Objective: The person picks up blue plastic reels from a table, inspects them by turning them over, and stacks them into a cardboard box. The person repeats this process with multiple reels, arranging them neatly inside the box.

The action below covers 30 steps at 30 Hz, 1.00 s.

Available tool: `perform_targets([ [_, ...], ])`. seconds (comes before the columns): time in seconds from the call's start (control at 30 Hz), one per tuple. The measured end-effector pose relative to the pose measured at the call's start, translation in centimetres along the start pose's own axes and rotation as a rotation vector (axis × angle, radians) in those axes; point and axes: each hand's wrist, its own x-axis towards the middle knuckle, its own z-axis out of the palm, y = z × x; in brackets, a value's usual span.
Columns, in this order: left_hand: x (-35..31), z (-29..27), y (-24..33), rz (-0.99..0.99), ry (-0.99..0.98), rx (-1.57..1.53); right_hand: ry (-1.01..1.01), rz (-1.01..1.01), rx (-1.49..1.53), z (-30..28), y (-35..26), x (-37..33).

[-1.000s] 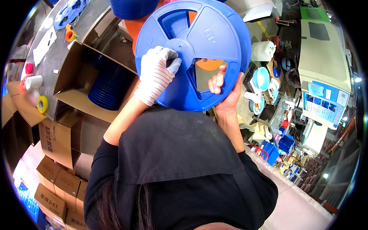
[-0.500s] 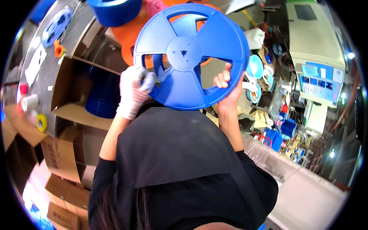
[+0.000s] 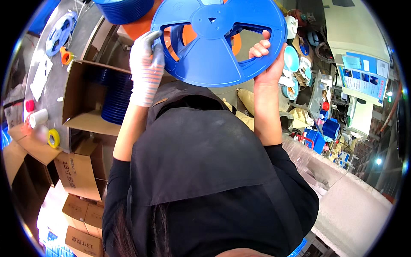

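Note:
A round blue plastic reel (image 3: 210, 64), with wedge-shaped openings and a small centre hole, is held up in front of my chest at the top of the view. Its upper edge is cut off. My right hand (image 3: 270, 60), bare, grips the right rim, with fingertips coming through an opening and the thumb outside. At the left rim is my left hand (image 3: 146, 66) in a white-and-grey striped glove. Its thumb and forefinger are bent against the edge; the other fingers are mostly hidden. Behind the reel, parts of another blue reel show through the openings.
On the left an open carton (image 3: 87, 116) holds a stack of dark blue reels (image 3: 116, 100). More blue reels (image 3: 124, 12) are stacked on an orange surface at the top. Tape rolls, including a yellow one (image 3: 54, 138), lie on the grey table (image 3: 51, 96). Closed cartons (image 3: 83, 240) stand lower left.
The reel and both hands have moved up in the view, the right hand also slightly right. My left hand has shifted its fingers along the left rim.

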Motion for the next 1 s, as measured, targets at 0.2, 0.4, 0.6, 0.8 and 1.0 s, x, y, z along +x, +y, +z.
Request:
perform_targets([
  [0.2, -0.7, 2.8, 3.5, -0.705, -0.361, -0.606, -0.162, 0.106, -0.595, 5.9, 6.7, -2.2],
  [0.4, -3.4, 0.5, 0.0, -1.069, -0.15, -1.848, -0.111, 0.169, -0.918, 6.4, 5.9, -2.9],
  [0.6, -4.7, -2.1, -0.7, -0.632, -0.116, -2.388, 0.119, 0.131, -0.998, 1.1, 2.2, -2.6],
  [0.8, -3.1, -3.1, 1.1, -0.639, -0.122, -2.367, 0.367, 0.293, -1.277, -2.3, 0.9, -2.1],
  [1.0, -1.8, -3.8, 0.5, -0.643, -0.139, -2.419, 0.406, 0.278, -1.223, -2.9, 0.5, -2.2],
])
